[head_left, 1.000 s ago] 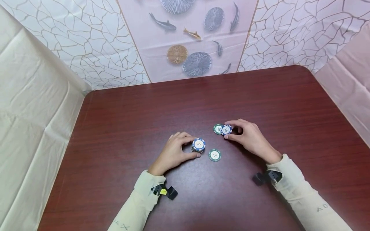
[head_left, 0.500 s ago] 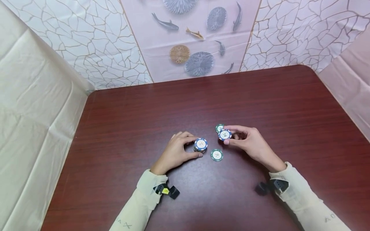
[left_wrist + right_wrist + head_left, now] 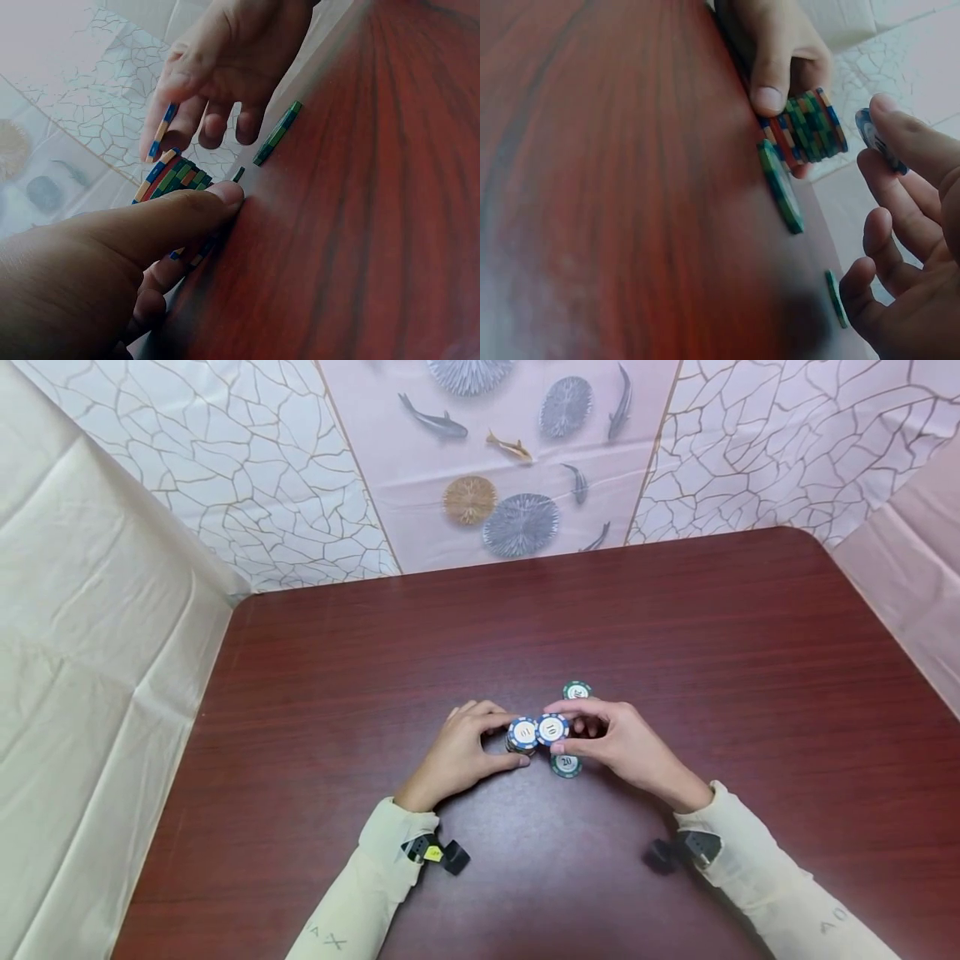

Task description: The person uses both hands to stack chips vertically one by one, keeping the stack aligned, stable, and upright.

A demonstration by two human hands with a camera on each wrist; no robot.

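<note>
My left hand (image 3: 453, 756) holds a stack of poker chips (image 3: 522, 735) between thumb and fingers, with a blue chip marked 10 on top. From the right wrist view, the stack (image 3: 814, 127) shows green, red and blue edges. My right hand (image 3: 633, 747) pinches a single blue poker chip (image 3: 551, 729), also marked 10, by its rim. This chip (image 3: 162, 133) is raised just beside the top of the stack. A green chip marked 20 (image 3: 566, 765) lies flat nearby, partly covered by the right hand. Farther back lies another green chip (image 3: 577, 691), partly hidden by the fingers.
The dark red wooden table (image 3: 360, 652) has rounded far corners. Patterned cloth (image 3: 517, 460) hangs behind it, with a pale cloth (image 3: 97, 677) along the left side. A black device (image 3: 442, 852) is strapped to each wrist.
The right hand has lifted the blue chip off the farther green chip and carried it left and nearer, up to the stack. The left hand has stayed around the stack.
</note>
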